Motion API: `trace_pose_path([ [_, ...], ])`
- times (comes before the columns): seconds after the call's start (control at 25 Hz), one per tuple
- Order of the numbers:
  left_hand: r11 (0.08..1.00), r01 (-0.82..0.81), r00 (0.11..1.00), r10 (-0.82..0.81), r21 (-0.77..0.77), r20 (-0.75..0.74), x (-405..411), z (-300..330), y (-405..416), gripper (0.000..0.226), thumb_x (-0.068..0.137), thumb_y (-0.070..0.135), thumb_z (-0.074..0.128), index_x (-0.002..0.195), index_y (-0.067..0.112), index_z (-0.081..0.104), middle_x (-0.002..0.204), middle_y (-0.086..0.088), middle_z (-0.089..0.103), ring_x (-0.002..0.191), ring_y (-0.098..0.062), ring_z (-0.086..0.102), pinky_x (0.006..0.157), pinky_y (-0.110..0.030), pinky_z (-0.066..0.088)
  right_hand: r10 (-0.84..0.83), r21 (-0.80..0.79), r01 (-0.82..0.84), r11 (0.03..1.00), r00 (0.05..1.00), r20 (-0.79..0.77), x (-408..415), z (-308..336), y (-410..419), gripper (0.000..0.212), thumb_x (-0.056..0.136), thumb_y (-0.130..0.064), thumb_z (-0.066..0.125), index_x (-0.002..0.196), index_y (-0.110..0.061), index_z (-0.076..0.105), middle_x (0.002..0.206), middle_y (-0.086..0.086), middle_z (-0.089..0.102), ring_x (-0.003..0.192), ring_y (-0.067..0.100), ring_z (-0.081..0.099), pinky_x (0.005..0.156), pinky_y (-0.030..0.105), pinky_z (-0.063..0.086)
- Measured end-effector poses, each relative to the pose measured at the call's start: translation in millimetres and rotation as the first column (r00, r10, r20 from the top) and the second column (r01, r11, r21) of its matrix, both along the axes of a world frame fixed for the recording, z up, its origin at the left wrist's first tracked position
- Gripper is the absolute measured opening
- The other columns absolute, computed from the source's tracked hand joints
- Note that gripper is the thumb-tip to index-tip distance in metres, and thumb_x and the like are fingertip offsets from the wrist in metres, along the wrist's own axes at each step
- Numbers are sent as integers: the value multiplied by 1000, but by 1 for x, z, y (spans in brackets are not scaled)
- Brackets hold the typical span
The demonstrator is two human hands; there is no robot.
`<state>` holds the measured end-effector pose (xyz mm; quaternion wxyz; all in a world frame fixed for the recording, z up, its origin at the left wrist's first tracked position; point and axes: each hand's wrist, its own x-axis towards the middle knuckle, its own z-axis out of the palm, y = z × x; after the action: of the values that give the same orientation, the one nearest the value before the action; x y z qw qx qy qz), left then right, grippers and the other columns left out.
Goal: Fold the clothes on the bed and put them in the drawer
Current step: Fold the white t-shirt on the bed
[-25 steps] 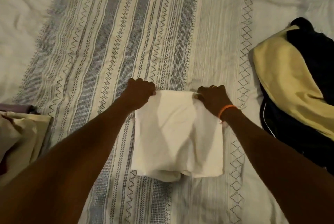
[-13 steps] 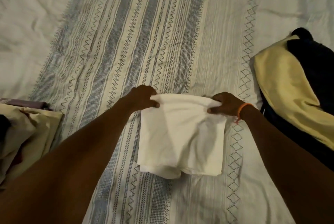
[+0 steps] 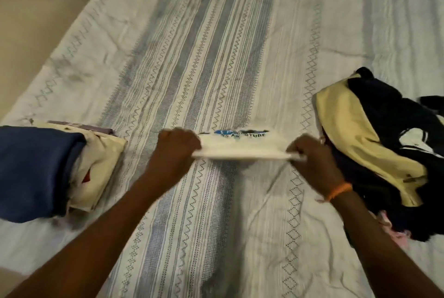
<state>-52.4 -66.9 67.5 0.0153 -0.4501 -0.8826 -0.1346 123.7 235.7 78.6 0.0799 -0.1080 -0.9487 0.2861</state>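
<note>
Nearest the camera, two bare forearms reach forward over the bed (image 3: 240, 69), whose striped and diamond-patterned cover lies rumpled beneath them. The left hand (image 3: 176, 147) has its fingers curled tight around the left end of a folded white T-shirt (image 3: 240, 148); the right hand (image 3: 310, 153), with an orange band at the wrist, pinches the right end, so each grip is closed on the cloth. The T-shirt hangs taut between the two hands, held just above the bed cover at mid-bed, with a strip of blue and black print showing along its far edge; motion blur prevents reading it in full. To the left, near the bed's edge, sits a stack of folded clothes (image 3: 48, 168), a navy piece over a cream one. To the right lies an unfolded heap (image 3: 374, 143) of yellow and dark garments, with a pink item at its near edge. Assessment: the step in hand appears to be the last fold or the transfer of this T-shirt. To do it well, both ends should be kept level and under even tension so the layers do not slip, and the piece set down square.
</note>
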Motion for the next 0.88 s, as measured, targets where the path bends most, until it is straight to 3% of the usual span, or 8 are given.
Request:
trace_pose_path([
  [0.12, 1000, -4, 998, 5, -7, 70, 80, -51, -49, 33, 58, -2, 78, 83, 18, 68, 88, -2, 68, 83, -25, 61, 77, -38, 36, 32, 5, -32, 999, 994, 101, 82, -53, -53, 30, 66, -4, 59, 91, -20, 61, 88, 3, 61, 88, 14, 51, 83, 22, 37],
  [0.24, 989, 64, 972, -31, -136, 233, 153, -120, -91, 51, 42, -7, 79, 86, 17, 67, 92, -1, 63, 86, -21, 54, 74, -36, 36, 48, -108, -5, 994, 917, 397, 164, -128, -98, 51, 59, 0, 61, 86, -42, 55, 92, -11, 65, 90, 16, 63, 84, 32, 51],
  [0.32, 992, -83, 918, 111, -90, 380, 181, -152, -104, 48, 54, -3, 71, 98, 16, 64, 103, -1, 58, 94, -23, 56, 80, -36, 44, -61, -129, 131, 983, 893, 445, 187, -156, -116, 46, 65, -4, 64, 86, -44, 57, 89, -16, 59, 86, 19, 66, 80, 34, 53],
  [0.44, 833, -540, 609, 484, -119, 628, 170, -165, -80, 32, 83, 15, 66, 112, 6, 59, 109, -10, 59, 101, -26, 56, 88, -41, 49, -495, -236, 663, 711, 709, 502, 147, -167, -125, 33, 77, -22, 79, 103, -10, 63, 101, 3, 56, 94, 25, 58, 85, 35, 47],
  [0.56, 702, -638, 356, 633, -316, 688, 118, -186, -41, 61, 73, 59, 73, 99, 5, 60, 97, -15, 62, 90, -30, 60, 77, -36, 45, -615, -289, 833, 471, 546, 569, 91, -176, -110, 58, 62, -60, 80, 72, -9, 53, 73, 6, 53, 70, 21, 51, 62, 30, 39],
  [0.64, 666, -673, 305, 647, -323, 699, 89, -202, -17, 73, 62, 75, 69, 85, 6, 59, 85, -14, 61, 80, -26, 59, 67, -30, 42, -706, -316, 899, 302, 434, 560, 62, -184, -100, 56, 65, -46, 87, 56, -14, 42, 55, 2, 45, 54, 15, 43, 56, 27, 35],
  [0.72, 643, -712, 224, 588, -281, 777, 69, -201, 6, 65, 62, 72, 72, 82, 11, 65, 76, -7, 64, 73, -19, 60, 62, -24, 45, -777, -404, 900, 162, 369, 510, 46, -193, -89, 47, 67, -33, 89, 55, -13, 47, 55, 2, 51, 49, 13, 45, 56, 24, 39],
  [0.88, 633, -734, 0, 361, -245, 933, 48, -186, 36, 18, 82, 18, 77, 91, 4, 71, 62, 2, 64, 62, -15, 57, 53, -14, 44, -669, -506, 848, 154, 467, 578, 35, -197, -75, 34, 79, -19, 79, 101, 4, 69, 92, 15, 70, 76, 21, 63, 66, 25, 48],
])
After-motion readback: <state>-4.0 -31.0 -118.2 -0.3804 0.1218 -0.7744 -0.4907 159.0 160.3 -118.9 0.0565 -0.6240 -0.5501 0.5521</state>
